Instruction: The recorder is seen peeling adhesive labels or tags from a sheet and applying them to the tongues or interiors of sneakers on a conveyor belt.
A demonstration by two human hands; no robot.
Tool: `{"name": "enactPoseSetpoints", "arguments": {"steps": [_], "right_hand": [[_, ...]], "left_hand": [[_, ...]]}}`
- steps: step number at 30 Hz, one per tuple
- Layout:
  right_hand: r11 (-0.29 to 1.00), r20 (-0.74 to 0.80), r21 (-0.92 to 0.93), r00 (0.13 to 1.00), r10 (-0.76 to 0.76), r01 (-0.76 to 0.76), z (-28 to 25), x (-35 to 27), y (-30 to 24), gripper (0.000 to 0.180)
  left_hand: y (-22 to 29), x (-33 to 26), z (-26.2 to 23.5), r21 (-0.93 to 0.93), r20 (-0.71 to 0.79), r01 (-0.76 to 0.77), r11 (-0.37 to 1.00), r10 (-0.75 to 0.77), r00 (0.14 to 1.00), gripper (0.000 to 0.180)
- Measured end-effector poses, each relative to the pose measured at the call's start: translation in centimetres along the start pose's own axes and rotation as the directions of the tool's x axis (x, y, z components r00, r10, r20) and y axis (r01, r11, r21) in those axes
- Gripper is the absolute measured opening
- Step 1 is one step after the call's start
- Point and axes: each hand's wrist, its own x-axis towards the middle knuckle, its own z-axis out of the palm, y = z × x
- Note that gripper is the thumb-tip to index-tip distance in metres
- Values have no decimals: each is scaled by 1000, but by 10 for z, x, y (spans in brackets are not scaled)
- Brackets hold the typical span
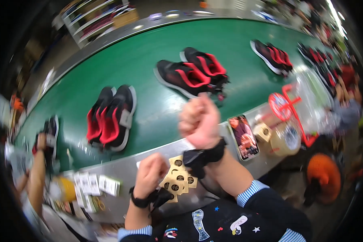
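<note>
My left hand (151, 172) is closed in a loose fist over the metal table edge, next to a pile of tan stickers with dark round marks (176, 186). What it holds, if anything, is hidden. Farther forward, my right hand (199, 121) is also closed and somewhat blurred; its fingers hide any thing inside. Just beyond it lies a pair of black and red sneakers (185, 76) with white soles on the green belt. To the left is another such pair (111, 117), with a pale tag on the right-hand shoe.
A phone (243, 137) with a lit screen, tape rolls (286, 139) and a red tape dispenser (300, 117) stand to the right. More sneakers (272, 56) lie farther along. White label stacks (88, 184) sit at left, near a co-worker's arm (37, 177). An orange fan (323, 177) is at lower right.
</note>
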Motion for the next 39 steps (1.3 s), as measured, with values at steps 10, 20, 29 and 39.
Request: {"name": "enactPoseSetpoints", "arguments": {"steps": [10,20,29,39], "right_hand": [[875,158,-362,946,-282,321,9,-14,-76,32],[162,130,-982,961,244,92,-4,2,14,29],[938,55,-68,937,345,-341,-11,2,6,24],[886,-123,-365,959,257,-284,5,-8,52,13]], "left_hand": [[-10,26,24,-342,105,-90,935,134,985,33],[-26,38,19,-136,-20,-132,982,131,991,29],[-19,2,-1,234,19,-136,963,135,991,29],[-15,-83,-88,927,-353,375,-32,273,895,84]]}}
